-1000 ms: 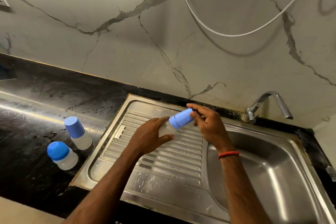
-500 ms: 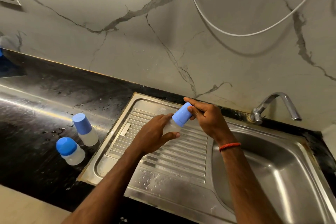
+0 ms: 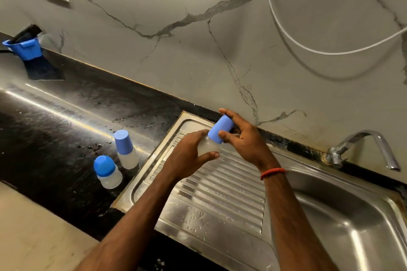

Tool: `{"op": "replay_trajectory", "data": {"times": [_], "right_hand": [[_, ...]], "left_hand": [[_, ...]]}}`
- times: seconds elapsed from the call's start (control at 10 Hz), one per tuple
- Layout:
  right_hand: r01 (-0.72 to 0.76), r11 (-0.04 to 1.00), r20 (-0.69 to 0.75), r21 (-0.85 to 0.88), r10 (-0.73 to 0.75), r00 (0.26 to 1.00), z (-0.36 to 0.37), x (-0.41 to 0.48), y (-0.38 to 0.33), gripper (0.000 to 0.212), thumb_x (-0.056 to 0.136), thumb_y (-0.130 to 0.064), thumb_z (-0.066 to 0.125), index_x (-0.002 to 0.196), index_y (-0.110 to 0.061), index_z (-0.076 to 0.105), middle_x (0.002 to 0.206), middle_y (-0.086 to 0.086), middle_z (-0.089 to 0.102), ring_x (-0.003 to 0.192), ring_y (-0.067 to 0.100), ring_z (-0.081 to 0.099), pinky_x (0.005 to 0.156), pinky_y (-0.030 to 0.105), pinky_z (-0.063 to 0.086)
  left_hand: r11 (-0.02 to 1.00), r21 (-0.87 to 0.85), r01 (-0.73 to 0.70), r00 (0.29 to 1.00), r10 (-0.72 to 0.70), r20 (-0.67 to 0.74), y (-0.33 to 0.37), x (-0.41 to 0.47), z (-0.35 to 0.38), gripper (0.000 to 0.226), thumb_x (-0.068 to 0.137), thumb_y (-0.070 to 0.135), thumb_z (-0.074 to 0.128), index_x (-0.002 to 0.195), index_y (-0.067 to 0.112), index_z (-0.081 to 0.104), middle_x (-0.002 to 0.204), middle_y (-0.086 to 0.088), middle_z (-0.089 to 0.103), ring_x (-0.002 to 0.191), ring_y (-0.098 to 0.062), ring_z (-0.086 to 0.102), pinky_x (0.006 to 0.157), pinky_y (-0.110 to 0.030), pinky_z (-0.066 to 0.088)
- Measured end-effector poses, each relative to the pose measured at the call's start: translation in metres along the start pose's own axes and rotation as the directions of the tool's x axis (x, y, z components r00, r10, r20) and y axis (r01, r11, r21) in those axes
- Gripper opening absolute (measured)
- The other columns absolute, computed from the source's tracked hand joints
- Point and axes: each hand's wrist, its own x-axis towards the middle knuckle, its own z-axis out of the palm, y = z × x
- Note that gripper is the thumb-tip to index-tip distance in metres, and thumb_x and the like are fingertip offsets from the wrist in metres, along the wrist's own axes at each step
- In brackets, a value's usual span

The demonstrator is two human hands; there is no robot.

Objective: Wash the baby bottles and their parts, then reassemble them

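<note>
Left hand (image 3: 189, 156) wrapped round clear bottle (image 3: 207, 146), right hand (image 3: 244, 138) pinching its blue cap (image 3: 220, 129), over sink drainboard (image 3: 220, 191)

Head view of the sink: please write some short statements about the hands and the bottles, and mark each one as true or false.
1. The left hand grips the clear body of a baby bottle. True.
2. The right hand pinches that bottle's blue cap. True.
3. Water runs from the spout. False: the tap shows no stream.
4. The tall-capped bottle and the dome-capped bottle stand on the black counter. True.
5. The held bottle is over the black counter. False: it is over the ribbed drainboard.
</note>
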Motion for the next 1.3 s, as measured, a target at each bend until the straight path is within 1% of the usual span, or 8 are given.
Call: {"op": "replay_trajectory", "data": {"times": [0.1, 0.3, 0.4, 0.6, 0.7, 0.9, 1.1, 1.3], "right_hand": [[0.005, 1.0, -0.004, -0.006, -0.005, 1.0, 0.017, 0.012, -0.007, 0.062, 0.09, -0.01, 0.07, 0.142, -0.034, 0.047, 0.137, 0.008, 0.053, 0.11, 0.018, 0.064, 0.093, 0.04, 0.057], [0.074, 0.993, 0.037, -0.091, -0.07, 0.997, 0.045, 0.046, -0.026, 0.069, 0.083, -0.007, 0.077, 0.142, -0.023, 0.046, 0.135, 0.01, 0.056, 0.107, 0.022, 0.064, 0.09, 0.028, 0.056], [0.104, 0.989, 0.055, -0.104, -0.098, 0.994, 0.07, 0.065, -0.028, 0.063, 0.081, -0.007, 0.079, 0.136, -0.02, 0.051, 0.131, 0.011, 0.059, 0.104, 0.023, 0.066, 0.085, 0.024, 0.058], [0.132, 0.99, 0.129, -0.046, -0.125, 0.984, 0.137, 0.093, -0.023, 0.057, 0.074, -0.01, 0.084, 0.126, -0.018, 0.061, 0.119, 0.005, 0.067, 0.101, 0.016, 0.065, 0.081, 0.008, 0.051], [0.146, 0.989, 0.14, -0.036, -0.14, 0.98, 0.166, 0.104, -0.016, 0.051, 0.079, -0.006, 0.079, 0.126, -0.016, 0.063, 0.121, 0.007, 0.068, 0.106, 0.02, 0.066, 0.084, 0.016, 0.054], [0.107, 0.991, 0.188, -0.079, -0.09, 0.978, 0.208, 0.12, 0.0, 0.058, 0.083, -0.002, 0.075, 0.134, -0.023, 0.056, 0.123, 0.009, 0.066, 0.107, 0.024, 0.066, 0.093, 0.039, 0.057], [0.079, 0.991, 0.238, -0.103, -0.053, 0.97, 0.228, 0.125, 0.006, 0.064, 0.084, -0.009, 0.077, 0.14, -0.02, 0.049, 0.131, 0.009, 0.062, 0.116, 0.026, 0.063, 0.098, 0.038, 0.053], [0.031, 0.987, 0.317, -0.158, 0.021, 0.948, 0.227, 0.123, 0.011, 0.099, 0.08, -0.012, 0.081, 0.156, -0.029, 0.02, 0.147, 0.011, 0.05, 0.132, 0.033, 0.051, 0.106, 0.048, 0.043]], "left_hand": [[0.998, 0.053, 0.035, 0.999, -0.034, -0.023, -0.006, -0.001, -0.016, 0.078, 0.08, 0.07, 0.062, 0.141, 0.023, 0.05, 0.125, 0.001, 0.062, 0.105, -0.014, 0.055, 0.09, -0.041, 0.052], [0.987, 0.101, 0.124, 0.988, -0.114, -0.101, -0.019, -0.006, -0.053, 0.087, 0.084, 0.054, 0.073, 0.155, 0.022, 0.033, 0.156, -0.002, 0.042, 0.141, -0.024, 0.038, 0.111, -0.055, 0.039], [0.98, 0.161, 0.121, 0.982, -0.094, -0.163, -0.024, -0.008, -0.073, 0.084, 0.087, 0.045, 0.075, 0.154, 0.018, 0.034, 0.152, -0.005, 0.046, 0.138, -0.024, 0.04, 0.11, -0.052, 0.041], [0.966, 0.232, 0.117, 0.968, -0.059, -0.245, -0.039, -0.012, -0.109, 0.072, 0.09, 0.05, 0.064, 0.149, 0.015, 0.043, 0.145, -0.007, 0.052, 0.133, -0.024, 0.046, 0.11, -0.042, 0.041], [0.947, 0.285, 0.145, 0.954, -0.057, -0.295, -0.048, -0.015, -0.125, 0.07, 0.091, 0.037, 0.072, 0.151, 0.019, 0.04, 0.147, -0.005, 0.05, 0.135, -0.023, 0.044, 0.109, -0.036, 0.038], [0.918, 0.342, 0.202, 0.934, -0.076, -0.35, -0.066, -0.02, -0.148, 0.059, 0.095, 0.03, 0.067, 0.148, 0.022, 0.044, 0.147, -0.006, 0.052, 0.136, -0.024, 0.046, 0.111, -0.043, 0.041], [0.897, 0.373, 0.239, 0.932, -0.104, -0.347, -0.071, -0.023, -0.158, 0.056, 0.096, 0.031, 0.067, 0.147, 0.019, 0.047, 0.145, -0.008, 0.053, 0.134, -0.026, 0.047, 0.109, -0.037, 0.036], [0.89, 0.377, 0.257, 0.93, -0.122, -0.347, -0.071, -0.02, -0.156, 0.058, 0.095, 0.036, 0.067, 0.147, 0.021, 0.046, 0.147, -0.007, 0.052, 0.134, -0.026, 0.047, 0.108, -0.046, 0.045]]}}
